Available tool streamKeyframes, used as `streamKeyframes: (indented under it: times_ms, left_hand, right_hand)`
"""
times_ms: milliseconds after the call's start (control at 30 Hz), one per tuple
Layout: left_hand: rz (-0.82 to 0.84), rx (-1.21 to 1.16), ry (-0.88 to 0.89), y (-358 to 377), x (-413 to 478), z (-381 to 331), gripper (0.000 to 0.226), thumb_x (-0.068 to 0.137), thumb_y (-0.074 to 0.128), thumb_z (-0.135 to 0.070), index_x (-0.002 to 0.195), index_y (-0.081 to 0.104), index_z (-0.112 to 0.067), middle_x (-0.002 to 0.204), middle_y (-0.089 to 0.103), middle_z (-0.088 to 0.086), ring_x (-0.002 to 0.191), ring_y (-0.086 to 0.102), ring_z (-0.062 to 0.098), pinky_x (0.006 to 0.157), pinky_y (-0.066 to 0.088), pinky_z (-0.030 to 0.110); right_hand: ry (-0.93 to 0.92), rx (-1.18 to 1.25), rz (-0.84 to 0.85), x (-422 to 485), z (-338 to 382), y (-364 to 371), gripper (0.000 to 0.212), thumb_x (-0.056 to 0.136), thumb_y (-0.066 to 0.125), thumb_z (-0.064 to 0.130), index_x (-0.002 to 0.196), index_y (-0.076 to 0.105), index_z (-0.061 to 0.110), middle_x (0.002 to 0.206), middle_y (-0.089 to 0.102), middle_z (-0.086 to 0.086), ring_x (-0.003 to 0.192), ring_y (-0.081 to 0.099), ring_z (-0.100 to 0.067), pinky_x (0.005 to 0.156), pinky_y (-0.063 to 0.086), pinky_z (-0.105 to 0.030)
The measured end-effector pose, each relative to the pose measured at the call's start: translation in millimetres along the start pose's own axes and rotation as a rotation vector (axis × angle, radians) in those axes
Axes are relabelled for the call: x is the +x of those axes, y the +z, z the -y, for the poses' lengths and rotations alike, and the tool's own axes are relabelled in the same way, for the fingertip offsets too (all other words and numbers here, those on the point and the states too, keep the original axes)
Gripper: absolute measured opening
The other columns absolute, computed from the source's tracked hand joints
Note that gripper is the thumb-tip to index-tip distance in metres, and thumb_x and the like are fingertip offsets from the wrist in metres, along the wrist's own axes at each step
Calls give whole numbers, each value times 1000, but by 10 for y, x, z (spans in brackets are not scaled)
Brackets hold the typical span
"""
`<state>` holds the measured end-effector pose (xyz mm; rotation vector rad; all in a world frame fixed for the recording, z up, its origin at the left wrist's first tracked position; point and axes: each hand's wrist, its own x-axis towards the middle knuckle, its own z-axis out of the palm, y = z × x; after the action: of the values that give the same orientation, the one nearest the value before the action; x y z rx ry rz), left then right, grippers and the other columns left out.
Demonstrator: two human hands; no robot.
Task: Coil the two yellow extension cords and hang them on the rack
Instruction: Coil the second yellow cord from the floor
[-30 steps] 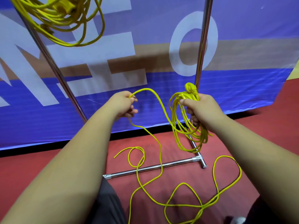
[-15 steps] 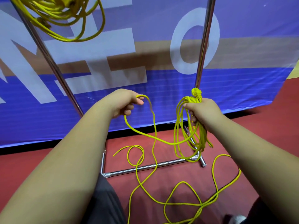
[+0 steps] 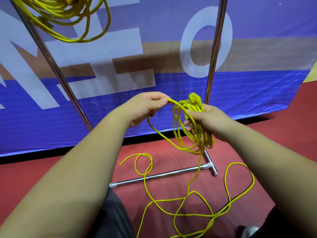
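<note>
- Head view: the left hand [image 3: 145, 107] pinches one strand of the second yellow cord [image 3: 206, 140] between thumb and fingers, its grip closed on the strand just beside the coil.
- The right hand [image 3: 211, 122] holds the gathered loops, fingers curled round them, with the plug [image 3: 194, 98] standing up above the fist.
- The first yellow cord [image 3: 56, 11] hangs coiled on the rack [image 3: 215, 48] at the upper left, so the job looks roughly half done.
- A good length of the second cord lies loose [image 3: 213, 215] on the red floor [image 3: 283, 152], in crossing loops on the near side of the rack's base bar [image 3: 159, 176].
- The step in hand appears to be laying one more loop into the right hand. It goes best if that loop matches the size of those held.
- The right fingers should open only enough to take the strand, or the coil will spill.
- A slight roll of the strand in the left grip should help the loop lie flat rather than twist into a figure eight.
- The floor loops cross each other and may knot, so the slack wants drawing up slowly, clear of the base bar.
</note>
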<state>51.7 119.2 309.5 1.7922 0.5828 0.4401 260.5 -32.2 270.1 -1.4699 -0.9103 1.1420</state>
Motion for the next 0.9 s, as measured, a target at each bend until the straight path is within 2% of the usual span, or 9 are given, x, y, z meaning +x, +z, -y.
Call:
streamKeyframes:
  times_ms: [100,167,233,333,400,533,633,733,900]
  left_hand:
    - [-73,8,5,11,57,75,19,100,62,-35,105,79,-28,76,42,0,66,34,13,64,30,32]
    - [-100,39,-9,1,76,130,19,103,60,-37,105,78,-31,79,51,-3,69,39,12,67,34,31]
    - [-106,143,-49,4,70,189,20,105,59,-38,107,78,-34,88,64,-6,73,48,9,73,43,30]
    - [-92,248,-126,16,45,259,18,103,64,-37,112,79,-35,103,77,-4,80,63,3,88,57,41]
    - [-49,293,-156,27,19,266,18,102,67,-32,112,80,-37,106,79,-6,91,72,9,94,59,44]
    - [33,403,-173,49,5,241,30,98,71,-19,117,79,-40,105,78,-13,101,74,10,92,61,38]
    - [116,598,-163,106,33,237,62,88,83,-27,144,59,-33,128,66,-16,113,66,7,95,51,26]
    - [98,664,-174,180,55,275,91,82,87,-40,158,38,-31,143,58,-10,121,61,12,104,49,31]
    - [76,752,-163,251,59,306,43,96,70,-44,135,55,-32,116,71,-5,106,68,17,98,54,43]
  right_hand:
    - [59,105,64,-59,14,146,12,104,69,29,103,66,17,77,68,-10,61,65,-25,61,57,-37]
    - [75,130,70,-86,28,224,19,104,68,34,104,64,16,74,64,-6,54,59,-20,55,53,-34]
    - [89,111,58,-114,37,285,27,106,63,44,102,62,17,71,59,0,48,51,-14,47,47,-28]
    - [104,118,59,-148,42,341,41,105,57,56,100,62,15,70,55,2,46,43,-11,43,39,-25]
    - [115,132,79,-156,38,344,48,103,56,62,97,63,15,70,55,2,46,41,-12,43,37,-25]
    - [114,95,132,-161,20,332,38,99,70,51,103,64,14,70,51,2,48,39,-13,44,34,-25]
    - [116,92,117,-164,21,334,25,99,73,34,99,64,11,67,47,0,45,39,-14,43,32,-25]
    - [103,119,116,-166,80,340,23,100,71,27,83,61,17,65,49,0,44,39,-14,41,32,-24]
    - [78,121,151,-172,118,328,25,99,69,22,75,65,15,73,52,-9,46,45,-15,41,36,-25]
